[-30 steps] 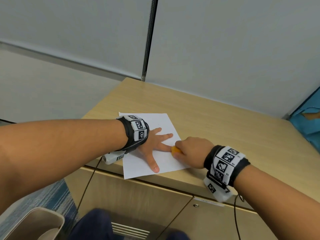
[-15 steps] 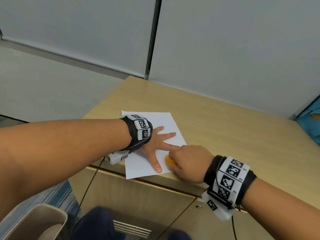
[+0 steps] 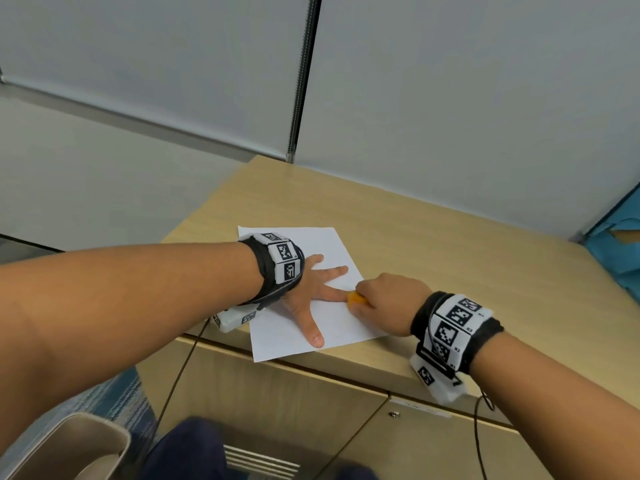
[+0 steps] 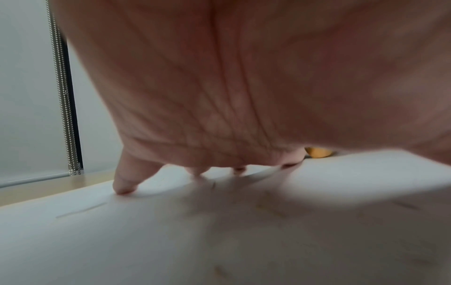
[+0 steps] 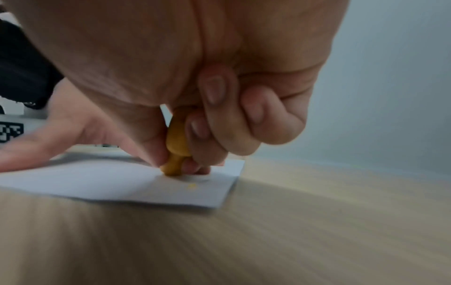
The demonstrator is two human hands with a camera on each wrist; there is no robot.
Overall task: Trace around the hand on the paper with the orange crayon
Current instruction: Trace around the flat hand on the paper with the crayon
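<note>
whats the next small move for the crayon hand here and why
Probably slide the orange crayon on around the tip of the finger it sits beside. The right hand grips it with its end down on the paper, and the left hand lies flat with fingers spread. Little orange line shows on the sheet so far, so most of the outline seems left to draw.

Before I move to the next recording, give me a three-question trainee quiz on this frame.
1. True or false: the left hand lies flat with its fingers spread on the paper.
2. Which hand grips the orange crayon?
3. The crayon's tip is: A) lifted off the sheet, B) on the paper by a left fingertip, C) on the bare desk.

Key: 1 true. 2 the right hand. 3 B.
</note>
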